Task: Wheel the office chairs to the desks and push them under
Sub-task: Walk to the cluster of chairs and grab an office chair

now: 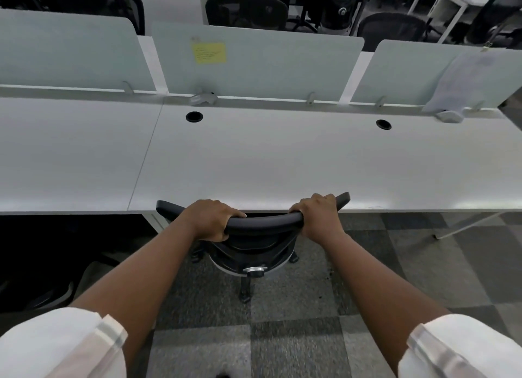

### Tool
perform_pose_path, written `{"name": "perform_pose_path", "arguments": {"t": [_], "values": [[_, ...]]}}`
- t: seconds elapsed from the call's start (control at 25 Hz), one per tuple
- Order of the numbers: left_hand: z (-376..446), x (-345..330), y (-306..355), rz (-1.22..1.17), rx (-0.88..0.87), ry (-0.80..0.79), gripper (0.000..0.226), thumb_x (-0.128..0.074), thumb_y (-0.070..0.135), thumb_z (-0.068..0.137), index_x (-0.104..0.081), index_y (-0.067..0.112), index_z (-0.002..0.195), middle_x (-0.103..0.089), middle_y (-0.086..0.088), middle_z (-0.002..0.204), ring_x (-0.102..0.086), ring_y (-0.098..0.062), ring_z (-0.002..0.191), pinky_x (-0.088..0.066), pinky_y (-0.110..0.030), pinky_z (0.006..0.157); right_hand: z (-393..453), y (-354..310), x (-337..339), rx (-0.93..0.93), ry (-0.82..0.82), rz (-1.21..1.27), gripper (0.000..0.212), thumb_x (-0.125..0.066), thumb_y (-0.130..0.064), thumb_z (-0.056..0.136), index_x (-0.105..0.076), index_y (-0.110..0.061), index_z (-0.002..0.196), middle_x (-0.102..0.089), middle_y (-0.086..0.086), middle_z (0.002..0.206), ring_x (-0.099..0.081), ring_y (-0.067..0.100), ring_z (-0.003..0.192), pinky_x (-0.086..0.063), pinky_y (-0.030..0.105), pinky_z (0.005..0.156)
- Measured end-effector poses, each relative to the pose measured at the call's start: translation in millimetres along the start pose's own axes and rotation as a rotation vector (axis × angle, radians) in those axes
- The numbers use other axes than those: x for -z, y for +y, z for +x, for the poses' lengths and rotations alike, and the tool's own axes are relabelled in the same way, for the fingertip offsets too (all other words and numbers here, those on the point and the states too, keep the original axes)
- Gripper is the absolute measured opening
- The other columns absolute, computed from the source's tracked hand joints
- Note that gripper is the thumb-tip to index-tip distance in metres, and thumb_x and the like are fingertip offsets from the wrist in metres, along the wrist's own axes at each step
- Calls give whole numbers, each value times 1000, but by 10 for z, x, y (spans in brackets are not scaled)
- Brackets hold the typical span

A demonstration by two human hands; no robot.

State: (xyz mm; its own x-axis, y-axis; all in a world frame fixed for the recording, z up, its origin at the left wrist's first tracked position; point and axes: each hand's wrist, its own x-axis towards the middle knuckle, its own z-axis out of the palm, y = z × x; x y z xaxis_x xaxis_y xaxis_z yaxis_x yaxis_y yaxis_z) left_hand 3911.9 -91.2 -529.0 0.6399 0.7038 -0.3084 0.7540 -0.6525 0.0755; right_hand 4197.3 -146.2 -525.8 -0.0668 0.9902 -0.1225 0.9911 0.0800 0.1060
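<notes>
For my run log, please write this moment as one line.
left hand: grips chair backrest | right hand: grips backrest | chair at desk edge

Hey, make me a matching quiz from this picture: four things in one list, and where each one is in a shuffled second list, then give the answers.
Things:
1. sticky note
2. left hand
3. cable hole
4. hanging paper

Places:
A. set into the desk top
B. stuck on the middle divider panel
C. clipped over the right divider panel
D. gripping the top rail of the chair back

Pairs: 1-B, 2-D, 3-A, 4-C
</notes>
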Motion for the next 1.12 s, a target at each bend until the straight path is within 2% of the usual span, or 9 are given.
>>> {"name": "perform_pose_path", "arguments": {"t": [0.32,0.44,0.6,0.68,0.72,0.8,0.88,1.0,1.12], "values": [[-44,-85,115,-1,23,68,62,-64,49,80,-46,56,139,-69,17,108,-63,-14,90,-39,-28,66,-49,40,-25,-5,-9,25,38,-71,-26,75,-67,-43,109,-68,-13,105,-56,23,102,-34,41,90],[-63,-132,191,10,44,96,61,-63,50,79,-47,56,138,-70,15,105,-64,-16,89,-40,-29,66,-98,67,-74,-14,10,34,48,-72,-24,74,-66,-42,118,-67,-9,112,-56,26,106,-33,40,92],[-158,-273,360,21,64,142,61,-64,53,80,-48,55,138,-70,12,105,-65,-18,92,-41,-30,67,-342,55,-134,-51,67,134,65,-71,-18,76,-57,-32,138,-65,-1,125,-54,28,117,-31,41,105],[-176,-305,376,8,80,183,63,-65,59,80,-48,51,140,-71,11,108,-66,-18,95,-43,-30,69,-475,-38,-139,-76,97,144,75,-73,-17,75,-48,-28,146,-61,2,133,-50,27,126,-25,42,116],[-182,-315,368,11,84,201,67,-66,63,79,-48,48,142,-71,11,109,-66,-18,97,-46,-31,73,-529,-103,-142,-84,115,138,81,-74,-18,76,-43,-26,149,-58,3,136,-47,27,131,-20,45,120],[-198,-355,390,20,88,230,78,-70,69,75,-47,41,144,-72,10,108,-67,-19,102,-45,-39,95,-636,-201,-178,-88,138,103,90,-76,-21,75,-33,-24,155,-49,6,146,-38,29,140,-13,52,123],[-230,-391,417,11,93,302,88,-71,72,72,-43,35,146,-70,7,113,-63,-21,114,-25,-51,114,-726,-261,-223,-96,154,82,100,-76,-19,75,-22,-23,159,-35,10,156,-25,33,149,-11,56,124],[-316,-361,601,56,31,410,104,-60,83,71,-28,30,155,-55,-2,141,-46,-25,136,-11,-63,116,-935,-302,-260,-145,193,128,115,-75,-14,74,-1,-29,162,-10,16,167,-4,36,155,-11,60,123],[-366,-292,934,133,-35,422,108,-48,85,76,-9,29,159,-34,-5,160,-26,-25,150,-8,-66,118,-1209,-243,-215,-267,215,161,120,-76,-25,79,11,-34,160,3,17,169,2,39,156,-11,65,121]]}}
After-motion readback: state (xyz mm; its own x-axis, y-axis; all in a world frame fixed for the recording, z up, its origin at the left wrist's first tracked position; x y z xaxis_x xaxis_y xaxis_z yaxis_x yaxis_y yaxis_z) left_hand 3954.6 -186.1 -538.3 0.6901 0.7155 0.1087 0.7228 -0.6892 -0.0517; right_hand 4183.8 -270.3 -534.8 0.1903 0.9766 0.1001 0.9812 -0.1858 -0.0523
